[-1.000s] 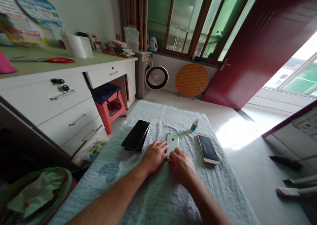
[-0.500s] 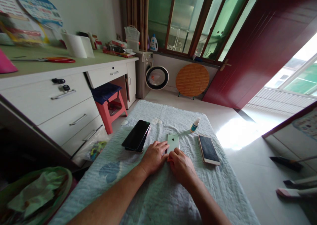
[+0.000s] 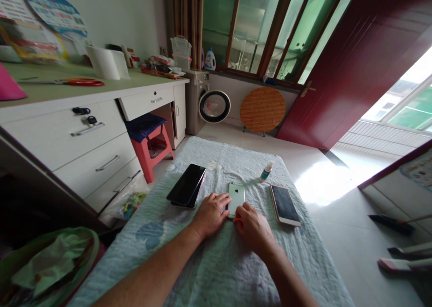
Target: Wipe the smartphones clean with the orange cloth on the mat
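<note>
A silver smartphone (image 3: pixel 236 195) with an apple logo lies back up on the quilted cloth. My left hand (image 3: pixel 212 213) holds it along its left edge, fingers close together and the thumb near its bottom corner. Between the curled fingers of my right hand (image 3: pixel 252 223) is a small orange piece (image 3: pixel 237 218), mostly hidden, at the phone's bottom edge. A large black-screened device (image 3: pixel 187 184) rests on another one to the left. On the right are a gold-framed phone (image 3: pixel 285 205) and a small spray bottle (image 3: pixel 266 171), which stands upright.
The pale blue quilted cloth (image 3: pixel 232 149) covers the surface under the phones. Beyond its left side stand a red stool (image 3: pixel 148 160) and a white desk (image 3: pixel 91 149). A bin (image 3: pixel 92 253) with a green rim is at the lower left.
My right hand has shifted slightly to the right along the phone's bottom edge with the orange piece. The left hand stays at the phone's left edge.
</note>
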Demonstrator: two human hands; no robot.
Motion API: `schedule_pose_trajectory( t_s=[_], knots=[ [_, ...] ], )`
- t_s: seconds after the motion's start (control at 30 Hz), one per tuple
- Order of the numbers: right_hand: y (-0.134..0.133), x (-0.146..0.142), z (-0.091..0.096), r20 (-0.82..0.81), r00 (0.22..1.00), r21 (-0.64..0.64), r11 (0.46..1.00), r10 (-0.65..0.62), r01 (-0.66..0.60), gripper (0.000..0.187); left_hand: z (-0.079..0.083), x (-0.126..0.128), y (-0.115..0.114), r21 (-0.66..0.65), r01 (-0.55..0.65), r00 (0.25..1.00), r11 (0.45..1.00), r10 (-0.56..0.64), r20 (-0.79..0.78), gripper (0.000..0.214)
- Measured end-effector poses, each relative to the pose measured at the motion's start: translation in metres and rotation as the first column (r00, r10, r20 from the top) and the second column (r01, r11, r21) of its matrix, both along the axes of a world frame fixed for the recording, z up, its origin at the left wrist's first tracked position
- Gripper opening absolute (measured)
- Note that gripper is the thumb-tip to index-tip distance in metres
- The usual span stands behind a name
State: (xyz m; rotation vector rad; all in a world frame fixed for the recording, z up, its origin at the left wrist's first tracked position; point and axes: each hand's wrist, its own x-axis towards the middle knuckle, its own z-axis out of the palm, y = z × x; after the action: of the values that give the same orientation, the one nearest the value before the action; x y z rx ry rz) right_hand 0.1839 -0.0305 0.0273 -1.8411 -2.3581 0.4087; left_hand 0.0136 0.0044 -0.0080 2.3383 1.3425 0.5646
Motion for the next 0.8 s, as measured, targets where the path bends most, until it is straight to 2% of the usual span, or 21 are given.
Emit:
schedule_pose_trajectory(
  t_s=[0.8],
  knots=[
    [0.000, -0.004, -0.011, -0.052, 0.998, 0.051, 0.998, 0.025, -0.022, 0.009, 0.000, 0.000, 0.000, 0.000, 0.004, 1.000, 1.000, -0.004, 0.017, 0.041]
  ],
)
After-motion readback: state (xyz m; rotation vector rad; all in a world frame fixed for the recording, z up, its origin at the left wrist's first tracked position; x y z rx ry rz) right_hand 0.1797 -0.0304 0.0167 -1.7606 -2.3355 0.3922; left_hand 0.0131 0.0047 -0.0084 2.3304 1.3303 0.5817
